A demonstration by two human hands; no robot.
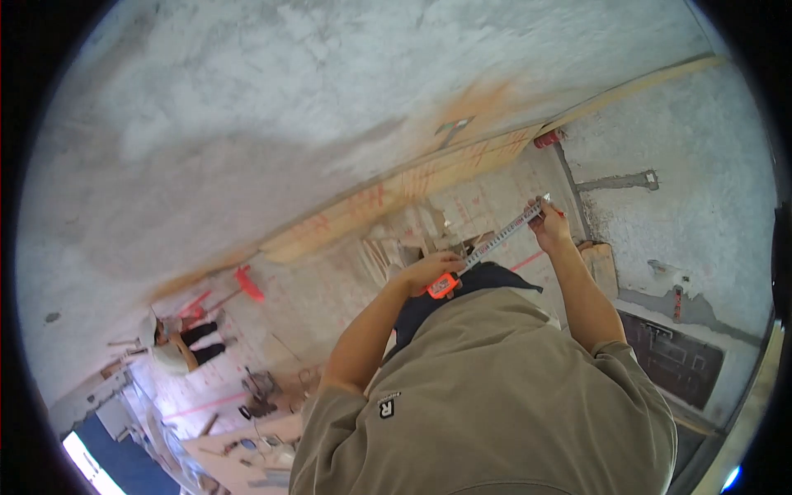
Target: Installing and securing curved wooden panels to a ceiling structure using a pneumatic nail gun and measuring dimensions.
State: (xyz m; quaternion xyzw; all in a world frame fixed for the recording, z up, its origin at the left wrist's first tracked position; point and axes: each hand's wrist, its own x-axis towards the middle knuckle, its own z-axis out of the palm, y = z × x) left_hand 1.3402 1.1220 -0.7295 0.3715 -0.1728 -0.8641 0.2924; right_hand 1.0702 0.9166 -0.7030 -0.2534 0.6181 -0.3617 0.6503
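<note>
My left hand [431,271] is closed around an orange tape measure [443,285] in front of my waist. Its pale, marked blade [503,237] is pulled out and slants up to the right. Near the blade's far end, my right hand [551,227] pinches it, fingers bent. A small red tip shows beside the right fingers; what it belongs to is too small to tell. Both hands are held in the air over the floor.
A plastered wall [247,99] with a board strip [330,219] along its foot runs across the far side. Wood offcuts [379,256] lie beyond my left hand. At left, a helmeted person [172,346] is low near red tools [247,283]. A dark panel [670,355] is at right.
</note>
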